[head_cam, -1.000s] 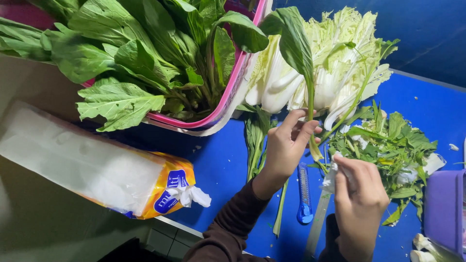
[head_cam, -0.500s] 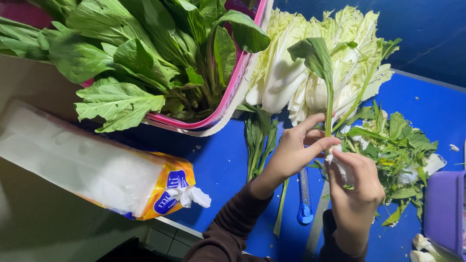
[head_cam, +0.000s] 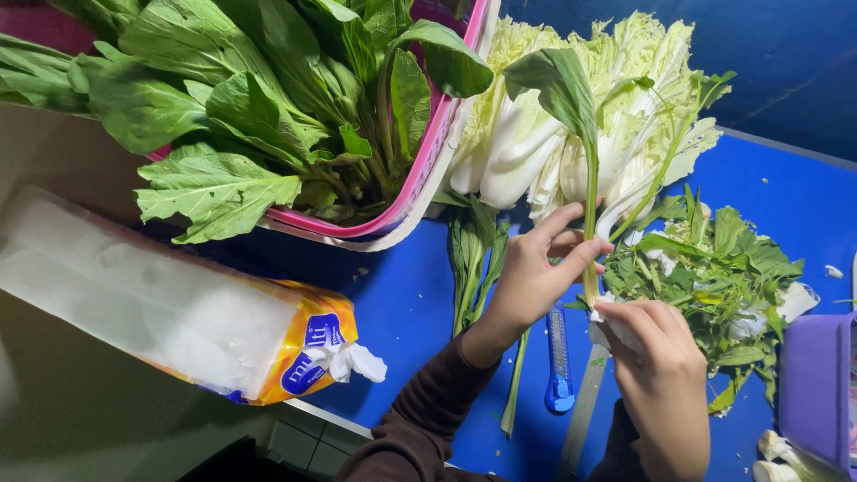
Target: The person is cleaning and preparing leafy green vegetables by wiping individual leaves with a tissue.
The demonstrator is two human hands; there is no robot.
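Note:
My left hand [head_cam: 534, 273] pinches the pale stalk of a leafy green vegetable [head_cam: 568, 98] that stands upright, its broad leaf at the top. My right hand [head_cam: 659, 375] grips the white base of the same stalk from below. Both hands hover over a blue table [head_cam: 406, 303]. Beneath them lie a blue utility knife [head_cam: 559, 364] and a few loose green stems [head_cam: 470, 261]. A pile of trimmed green leaves and scraps [head_cam: 725, 268] lies just right of my hands.
A pink basket [head_cam: 427, 170] full of large leafy greens sits at the upper left. Pale cabbage heads [head_cam: 527, 143] lie behind my hands. A plastic-wrapped pack of tissue [head_cam: 170, 312] rests at the lower left. A purple container [head_cam: 817, 384] stands at the right edge.
The stalk has been raised and turned more upright, its leaf moving right. My left hand's fingers shifted up along the stem; my right hand closed in on the base.

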